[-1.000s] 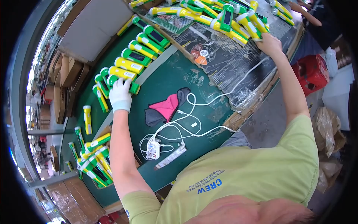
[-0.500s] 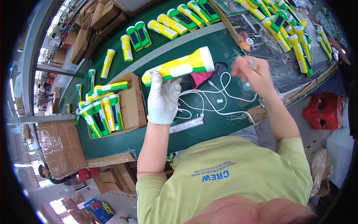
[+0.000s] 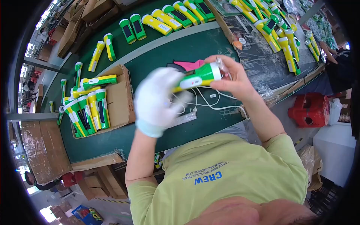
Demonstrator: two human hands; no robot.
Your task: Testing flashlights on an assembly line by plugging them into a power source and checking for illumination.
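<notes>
A yellow and green flashlight (image 3: 197, 78) with a white head is held above the green bench. My bare right hand (image 3: 233, 77) grips it at the white head, and a small whitish piece (image 3: 221, 64) shows between those fingers. Around the tail end is my white-gloved left hand (image 3: 157, 99), smeared by motion. Whether its fingers touch the flashlight cannot be made out. Behind and below lie white cables (image 3: 219, 108) and a pink and black item (image 3: 187, 65), partly hidden by the flashlight and hands.
An open cardboard box (image 3: 126, 101) with several flashlights stands at left. Further flashlights (image 3: 156, 24) line the far belt. More are heaped on the dark board (image 3: 258, 62) at right. A red stool (image 3: 309, 109) is on the floor, and another person's arm shows at far right.
The flashlight has turned so its green side with a panel shows. My right hand has come left onto its head end. My left hand has shifted left and now blurs. One more flashlight stands by the box.
</notes>
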